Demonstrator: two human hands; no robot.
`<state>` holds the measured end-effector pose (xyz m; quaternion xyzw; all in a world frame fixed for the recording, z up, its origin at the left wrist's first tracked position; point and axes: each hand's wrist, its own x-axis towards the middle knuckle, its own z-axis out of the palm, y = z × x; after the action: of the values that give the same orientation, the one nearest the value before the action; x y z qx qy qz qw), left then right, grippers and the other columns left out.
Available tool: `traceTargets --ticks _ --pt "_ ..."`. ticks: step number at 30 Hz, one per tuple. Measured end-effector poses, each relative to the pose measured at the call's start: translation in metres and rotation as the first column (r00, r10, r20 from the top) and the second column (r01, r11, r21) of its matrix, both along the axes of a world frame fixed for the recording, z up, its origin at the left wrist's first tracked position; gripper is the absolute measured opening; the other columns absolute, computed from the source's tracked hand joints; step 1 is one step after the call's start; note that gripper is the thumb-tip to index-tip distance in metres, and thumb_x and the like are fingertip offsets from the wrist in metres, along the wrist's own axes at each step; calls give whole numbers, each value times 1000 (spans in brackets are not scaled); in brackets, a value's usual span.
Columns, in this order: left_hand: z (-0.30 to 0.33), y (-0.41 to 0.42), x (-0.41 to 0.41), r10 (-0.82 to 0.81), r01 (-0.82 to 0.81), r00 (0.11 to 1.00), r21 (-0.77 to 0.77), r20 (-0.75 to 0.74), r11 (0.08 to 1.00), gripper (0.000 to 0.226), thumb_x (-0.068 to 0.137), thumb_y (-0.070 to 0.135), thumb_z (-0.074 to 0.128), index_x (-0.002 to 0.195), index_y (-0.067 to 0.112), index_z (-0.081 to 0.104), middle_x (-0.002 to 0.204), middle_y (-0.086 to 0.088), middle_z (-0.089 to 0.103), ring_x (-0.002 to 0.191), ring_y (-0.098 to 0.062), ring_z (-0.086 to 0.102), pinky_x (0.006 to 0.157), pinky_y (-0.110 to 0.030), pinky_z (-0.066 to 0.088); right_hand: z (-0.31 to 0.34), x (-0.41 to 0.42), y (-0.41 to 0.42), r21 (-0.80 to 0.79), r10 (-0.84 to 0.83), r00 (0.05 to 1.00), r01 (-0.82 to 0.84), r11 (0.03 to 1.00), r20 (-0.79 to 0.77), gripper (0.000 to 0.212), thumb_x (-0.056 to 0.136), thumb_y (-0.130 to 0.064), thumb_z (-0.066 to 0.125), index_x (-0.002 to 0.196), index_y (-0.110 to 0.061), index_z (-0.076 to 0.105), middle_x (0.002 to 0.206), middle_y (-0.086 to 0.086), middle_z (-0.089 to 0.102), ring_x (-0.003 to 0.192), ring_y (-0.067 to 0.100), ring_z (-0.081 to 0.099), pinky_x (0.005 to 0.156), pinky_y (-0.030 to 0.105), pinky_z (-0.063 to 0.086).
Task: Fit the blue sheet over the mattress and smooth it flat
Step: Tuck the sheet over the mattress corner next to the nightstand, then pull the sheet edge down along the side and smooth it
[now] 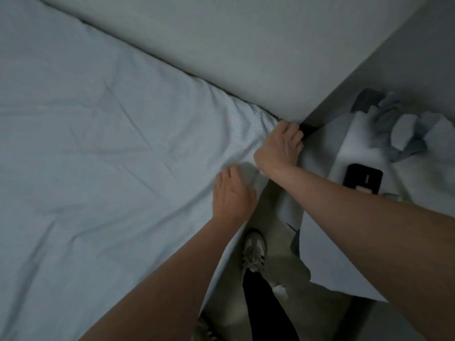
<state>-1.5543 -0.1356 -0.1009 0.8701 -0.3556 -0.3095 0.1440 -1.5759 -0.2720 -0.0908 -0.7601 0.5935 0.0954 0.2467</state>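
I see the pale blue striped fabric sheet (98,143) spread over the mattress, bunched at its corner by the grey wall (221,45). My right hand (280,146) grips that corner with curled fingers; my left hand (231,193) presses flat on the sheet just beside it.

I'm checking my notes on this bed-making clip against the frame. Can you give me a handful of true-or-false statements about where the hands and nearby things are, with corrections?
1. The right hand is at the mattress corner beside the wall, its fingers curled over the blue sheet edge. True.
2. The left hand is lifted clear of the bed. False: it rests on the sheet near the side edge.
3. A black phone lies on the white surface to the right of the bed. True.
4. The sheet lies perfectly smooth. False: creases run across it.
5. The person is barefoot. False: a sneaker shows on the floor beside the bed.
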Motion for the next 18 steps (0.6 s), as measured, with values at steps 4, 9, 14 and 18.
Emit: traceTargets --ticks 4,9,14,18 --pt "-11 77 38 0 -17 983 90 185 996 76 93 39 37 155 7 7 162 -14 3 149 -34 2 120 -47 0 -7 34 63 -178 372 921 -349 920 117 72 81 -21 55 147 -4 30 149 20 32 138 38 28 115 44 21" --pt "-38 224 65 215 -274 953 299 215 914 90 88 63 14 152 -1 12 160 -22 8 148 -40 5 119 -54 10 -37 69 181 -139 633 771 -621 771 65 67 91 -37 38 148 -3 33 154 22 30 144 38 24 119 48 17" --pt "-54 342 44 221 -311 920 263 323 913 86 94 63 26 153 2 16 160 -20 14 149 -34 10 120 -50 10 -58 48 308 -72 832 546 -838 541 -95 75 97 -48 35 152 1 20 159 26 14 149 40 9 120 54 9" --pt "-61 408 20 312 -402 899 298 306 866 86 93 65 20 153 4 18 160 -18 15 148 -38 12 117 -55 15 -57 44 370 -88 875 468 -883 461 -120 67 95 -35 26 151 3 24 157 28 20 147 42 14 119 57 12"
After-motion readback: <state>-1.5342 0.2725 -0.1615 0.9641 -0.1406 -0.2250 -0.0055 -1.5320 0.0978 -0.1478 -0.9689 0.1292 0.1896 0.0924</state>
